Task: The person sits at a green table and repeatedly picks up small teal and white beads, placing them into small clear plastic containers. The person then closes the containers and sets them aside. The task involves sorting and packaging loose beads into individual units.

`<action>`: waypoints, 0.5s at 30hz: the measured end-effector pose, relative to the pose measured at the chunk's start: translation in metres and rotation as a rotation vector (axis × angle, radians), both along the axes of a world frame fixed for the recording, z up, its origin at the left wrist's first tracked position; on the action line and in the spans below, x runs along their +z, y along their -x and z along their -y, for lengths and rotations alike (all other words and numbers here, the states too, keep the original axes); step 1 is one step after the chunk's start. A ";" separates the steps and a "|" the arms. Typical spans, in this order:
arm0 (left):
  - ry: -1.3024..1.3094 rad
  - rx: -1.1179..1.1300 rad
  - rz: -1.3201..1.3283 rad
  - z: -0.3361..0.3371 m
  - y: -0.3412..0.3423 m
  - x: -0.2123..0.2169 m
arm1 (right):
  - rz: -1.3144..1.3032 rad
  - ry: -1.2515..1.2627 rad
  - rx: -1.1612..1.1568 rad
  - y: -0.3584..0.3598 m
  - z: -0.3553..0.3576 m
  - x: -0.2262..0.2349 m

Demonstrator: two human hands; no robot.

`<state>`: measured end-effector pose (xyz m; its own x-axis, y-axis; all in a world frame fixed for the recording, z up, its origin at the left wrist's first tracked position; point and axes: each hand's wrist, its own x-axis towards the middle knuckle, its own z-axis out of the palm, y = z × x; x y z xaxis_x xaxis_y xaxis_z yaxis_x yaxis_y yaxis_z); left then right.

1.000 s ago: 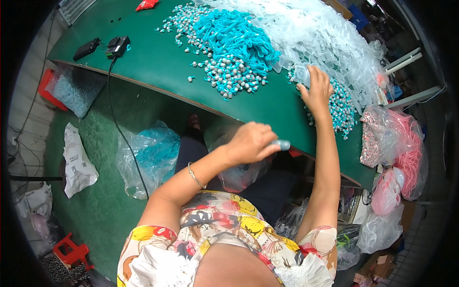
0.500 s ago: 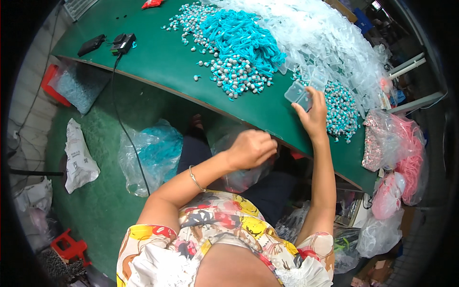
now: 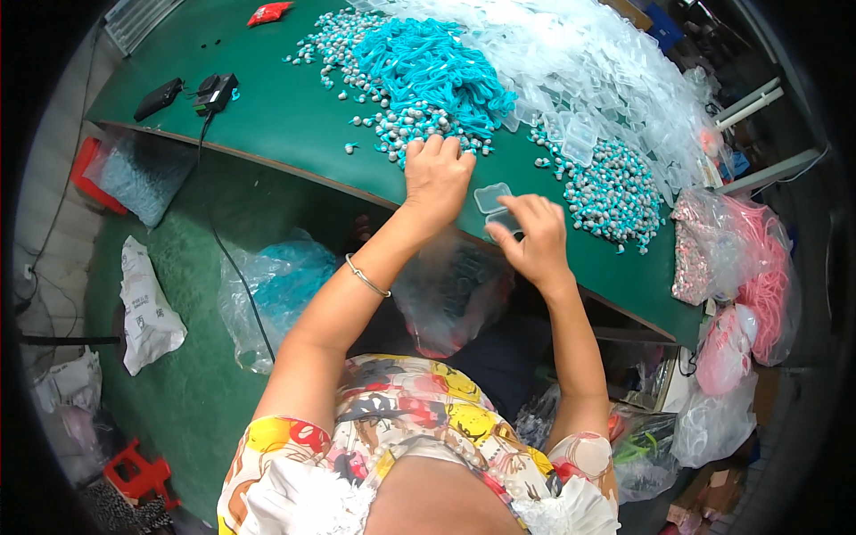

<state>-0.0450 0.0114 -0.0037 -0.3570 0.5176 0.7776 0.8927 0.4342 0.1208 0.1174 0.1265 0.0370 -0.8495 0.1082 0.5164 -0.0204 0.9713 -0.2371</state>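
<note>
From where I stand, the camera rides on the worker's head, the left one of a side-by-side pair, looking steeply down and a little forward. It sits closest to the patterned shirt, which fills the bottom middle; the left hand and right hand are at arm's length, near the centre. Beyond them lies the table, its near edge slanting from upper left to lower right, its far side cut off at the top. The wide lens also takes in the floor below that edge, bending straight lines toward a dark round rim.
</note>
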 end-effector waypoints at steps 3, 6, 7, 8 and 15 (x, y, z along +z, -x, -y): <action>0.011 -0.039 0.007 0.001 0.001 0.000 | -0.068 -0.038 -0.172 0.016 -0.047 -0.014; 0.053 -0.037 0.019 0.000 0.003 0.001 | -0.034 -0.143 -0.366 0.037 -0.077 -0.022; 0.084 -0.031 0.025 0.000 0.004 0.001 | -0.018 -0.183 -0.410 0.043 -0.081 -0.023; 0.113 -0.026 0.031 -0.001 0.005 0.003 | 0.004 -0.192 -0.406 0.047 -0.085 -0.025; 0.023 -0.135 0.133 0.009 -0.004 0.013 | -0.046 -0.098 -0.304 0.033 -0.067 -0.025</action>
